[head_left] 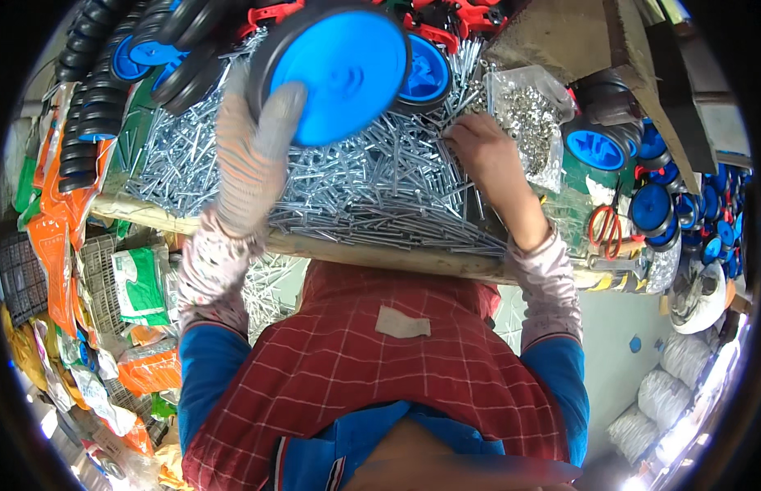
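A large round wheel of bright blue plastic with a black tyre (339,78) is held by the left hand (251,168), which is covered by a pale striped knit glove. The thumb is laid on the blue face, and the fingers are partly hidden by the tyre. The wheel is raised over the far part of a broad heap of slender silver metal pins (356,180), which is spread along the desk (372,254). Its flat face is turned toward the viewpoint, so its axle line is pointed roughly upward, across the lying pins; the exact tilt is blurred.

The bare right hand (488,159) is placed at the right end of the heap. The wheel is set apart from it, to its left and toward the heap's far side. The right fingers are bent and drawn close together; whether a pin is pinched between them cannot be told.

Just right of the heap, near the right hand, a clear plastic bag of small shiny metal parts (532,123) is seen. Farther right of the heap, red-handled scissors (605,229) are laid.
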